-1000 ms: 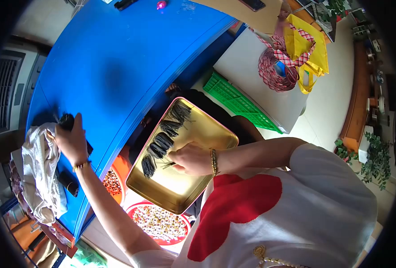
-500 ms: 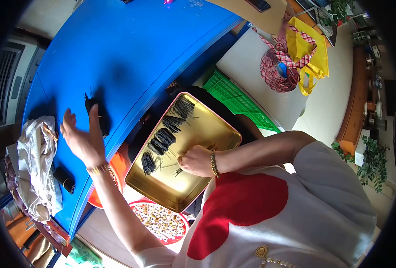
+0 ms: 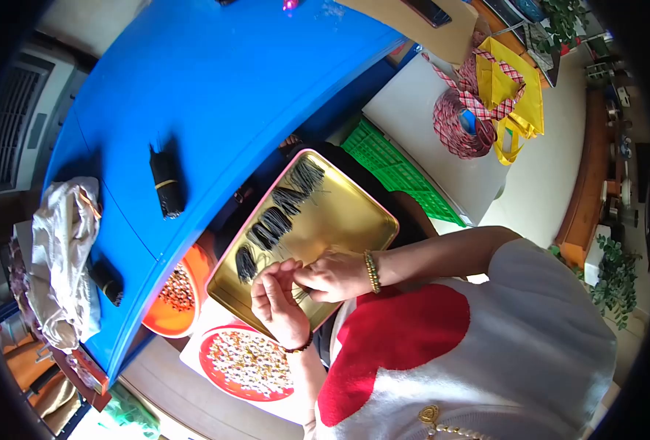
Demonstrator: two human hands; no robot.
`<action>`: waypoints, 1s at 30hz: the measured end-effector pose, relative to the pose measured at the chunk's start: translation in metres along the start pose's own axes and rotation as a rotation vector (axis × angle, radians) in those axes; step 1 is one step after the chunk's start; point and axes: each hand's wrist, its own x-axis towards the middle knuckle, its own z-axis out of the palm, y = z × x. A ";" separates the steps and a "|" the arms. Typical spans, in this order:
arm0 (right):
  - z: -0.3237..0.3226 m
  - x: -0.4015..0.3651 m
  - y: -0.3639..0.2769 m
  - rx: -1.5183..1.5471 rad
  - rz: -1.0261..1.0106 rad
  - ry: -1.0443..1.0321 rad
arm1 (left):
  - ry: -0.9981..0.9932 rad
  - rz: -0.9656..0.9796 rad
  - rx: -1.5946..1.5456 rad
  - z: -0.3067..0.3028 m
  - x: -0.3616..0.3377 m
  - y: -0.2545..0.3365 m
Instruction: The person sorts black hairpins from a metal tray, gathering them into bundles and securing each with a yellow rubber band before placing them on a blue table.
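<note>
My left hand (image 3: 279, 302) and my right hand (image 3: 334, 276) meet over the lower part of a gold metal tray (image 3: 347, 224). The right one is closed, with thin black strands (image 3: 301, 292) poking out below its fingers. On the left, my fingers are curled towards the thumb at the right fingertips; whatever they pinch is hidden. Several small bunches of black strands, among them a looped bunch (image 3: 245, 262), lie in a row along the tray's far side. A thicker bundle of black strands (image 3: 167, 185) with a tan band lies on the blue table (image 3: 215, 95).
Beside the tray are an orange bowl (image 3: 156, 323) of small beads and a red round tray (image 3: 206, 359) of mixed beads. Another black bundle (image 3: 106, 282) and a white cloth bag (image 3: 61, 271) lie at left. A green crate (image 3: 398, 172) stands beyond the tray.
My left hand has left the banded black bundle on the blue table and come down to my right hand. The right hand stays closed over the tray.
</note>
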 end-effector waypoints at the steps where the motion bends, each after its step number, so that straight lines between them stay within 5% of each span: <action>1: -0.002 -0.001 0.001 0.016 -0.008 0.053 | -0.025 0.031 0.012 0.001 0.002 0.001; 7: -0.018 0.004 -0.002 0.244 -0.190 0.474 | -0.113 0.382 0.144 0.010 0.002 -0.017; 13: -0.001 -0.004 0.018 0.308 0.069 0.419 | -0.219 0.181 0.231 0.014 0.005 -0.058; 15: 0.001 0.002 0.021 0.351 -0.039 0.557 | -0.258 0.126 0.230 0.017 0.003 -0.056; 21: 0.006 -0.009 0.025 0.171 0.095 0.452 | -0.276 -0.028 0.202 0.012 0.006 -0.064; 30: 0.004 -0.002 0.031 -0.023 0.014 0.267 | -0.350 -0.076 -0.174 0.018 0.015 -0.057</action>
